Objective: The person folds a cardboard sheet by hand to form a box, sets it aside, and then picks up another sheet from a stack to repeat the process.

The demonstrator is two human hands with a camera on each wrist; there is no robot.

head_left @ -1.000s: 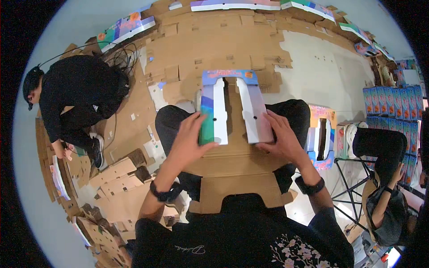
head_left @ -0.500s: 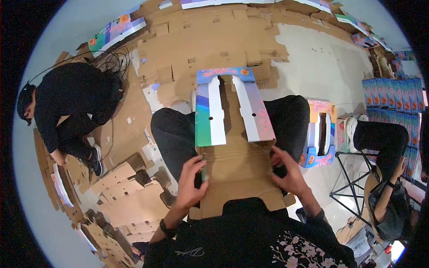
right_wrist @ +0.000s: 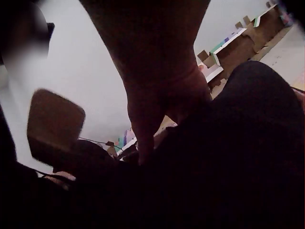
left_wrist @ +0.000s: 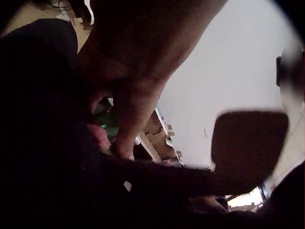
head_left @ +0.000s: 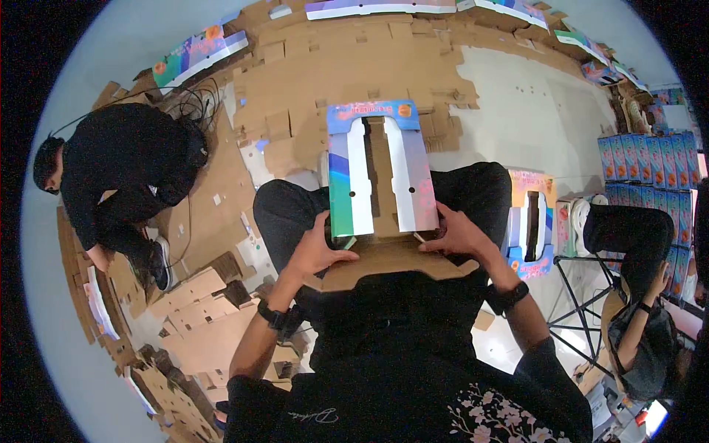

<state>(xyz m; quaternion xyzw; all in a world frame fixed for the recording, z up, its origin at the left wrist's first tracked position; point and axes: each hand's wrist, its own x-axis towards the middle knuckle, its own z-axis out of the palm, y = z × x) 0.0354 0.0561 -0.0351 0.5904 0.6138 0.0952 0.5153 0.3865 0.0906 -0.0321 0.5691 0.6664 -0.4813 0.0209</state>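
Nearest, below a black shirt, a brown notched flap juts from the near end of a printed cardboard carton, which lies between the seated person's knees; what bears it is hidden. At its near corners the left hand and right hand each appear to be pinching the carton, the grip set with thumb toward the middle and fingers along the outer side, beside small tabs; the wrist views are too dark to add much. The step in hand looks like closing this near end, since the far end already has a blue band across it. The next move probably calls for keeping both tabs inward while the notched flap folds up over them. The knees crowd the carton on either side. Beyond the right knee, a similar carton rests on the floor. Farther out, cardboard pieces clutter the left, where a second person bends low; flat cardboard covers the floor ahead, printed cartons line its far edge, and boxes stand in rows at right.
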